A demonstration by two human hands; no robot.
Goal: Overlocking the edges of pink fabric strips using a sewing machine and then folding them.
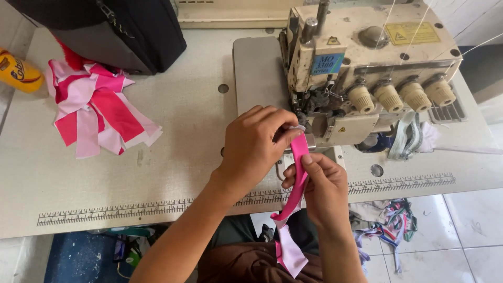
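Fingers of the left hand (257, 144) curl closed on the far end of a pink strip (296, 178) just in front of the sewing machine (367, 78), while the right hand (322, 188), just right and nearer, pinches the strip's middle between thumb and fingers. Its long axis runs far to near, the lower end hanging off the table (173, 157) edge toward the lap. Far left on the table lies a pile of pink strips (99, 115) beside a black bag (120, 31); I see no containers holding anything.

— What do the hands hold?
— Left hand (255, 142) and right hand (323, 187) pinch a pink fabric strip (297, 173) at the sewing machine (367, 78).
— And the tabletop (183, 120)?
— A pile of pink strips (99, 112) lies left.
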